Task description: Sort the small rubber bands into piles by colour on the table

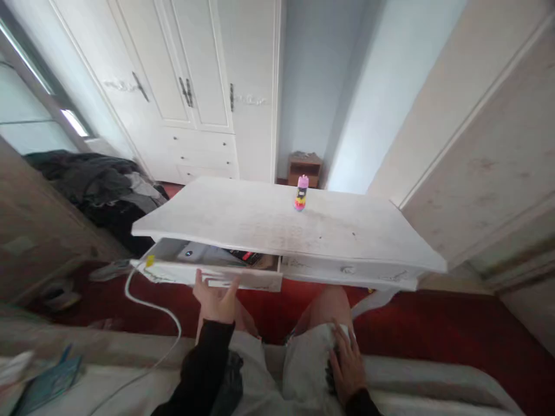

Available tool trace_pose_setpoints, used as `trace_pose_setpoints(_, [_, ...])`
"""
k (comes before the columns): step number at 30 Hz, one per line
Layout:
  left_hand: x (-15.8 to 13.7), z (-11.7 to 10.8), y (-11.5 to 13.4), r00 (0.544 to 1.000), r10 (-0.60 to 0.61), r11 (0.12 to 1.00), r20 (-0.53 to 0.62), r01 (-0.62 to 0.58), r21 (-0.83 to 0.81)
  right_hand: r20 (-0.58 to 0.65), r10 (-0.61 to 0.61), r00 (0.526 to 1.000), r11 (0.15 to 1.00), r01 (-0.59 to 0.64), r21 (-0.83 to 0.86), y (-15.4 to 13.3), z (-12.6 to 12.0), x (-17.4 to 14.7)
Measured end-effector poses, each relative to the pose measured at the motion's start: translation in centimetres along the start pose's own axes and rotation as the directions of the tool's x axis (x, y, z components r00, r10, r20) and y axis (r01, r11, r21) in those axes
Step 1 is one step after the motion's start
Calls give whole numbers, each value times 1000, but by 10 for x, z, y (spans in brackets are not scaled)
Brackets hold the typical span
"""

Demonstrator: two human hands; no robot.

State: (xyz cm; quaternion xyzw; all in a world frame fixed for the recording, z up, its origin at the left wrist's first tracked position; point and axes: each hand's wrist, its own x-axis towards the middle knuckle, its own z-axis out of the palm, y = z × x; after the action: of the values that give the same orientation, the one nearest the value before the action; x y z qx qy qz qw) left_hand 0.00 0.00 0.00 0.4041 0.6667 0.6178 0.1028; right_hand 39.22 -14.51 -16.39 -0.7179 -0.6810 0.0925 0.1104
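Note:
My left hand [218, 300] is at the front of a white drawer [264, 281] that stands partly pulled out of the desk. Its thumb and fingers are spread apart against the drawer front; whether they touch the handle is blurred. Inside the drawer lie a pale grey flat item [197, 252] and a dark box-like item with red marks [246, 256]. My right hand [347, 361] rests on my right thigh, fingers stretched out and holding nothing. On the white desk top [234, 211] stands a small bottle [301, 193] with a pink cap and colourful body.
A white cable [167, 312] hangs from the drawer's left end. The right drawer [329, 269] is closed. Dark clothes [95, 185] are heaped at left. Behind are a white wardrobe [255, 138] and a small brown cabinet [304, 167]. A teal book-like item [50, 384] lies lower left.

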Motion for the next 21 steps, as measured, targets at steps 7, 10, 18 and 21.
trace_pose_setpoints(7, [-7,-4,31,979,153,970,135,-176,170,53,181,982,982,-178,-60,-24,-28,42])
trace_pose_setpoints(10, [-7,-4,37,980,151,961,133,-177,212,88,188,978,980,-180,-90,-26,-31,46])
trace_pose_setpoints(18, [7,-4,55,934,143,839,326,-290,460,117,197,973,976,-183,-115,-25,-37,44])
trace_pose_setpoints(21, [10,-8,58,925,137,832,354,-301,465,115,195,974,977,-182,-114,-24,-37,44])
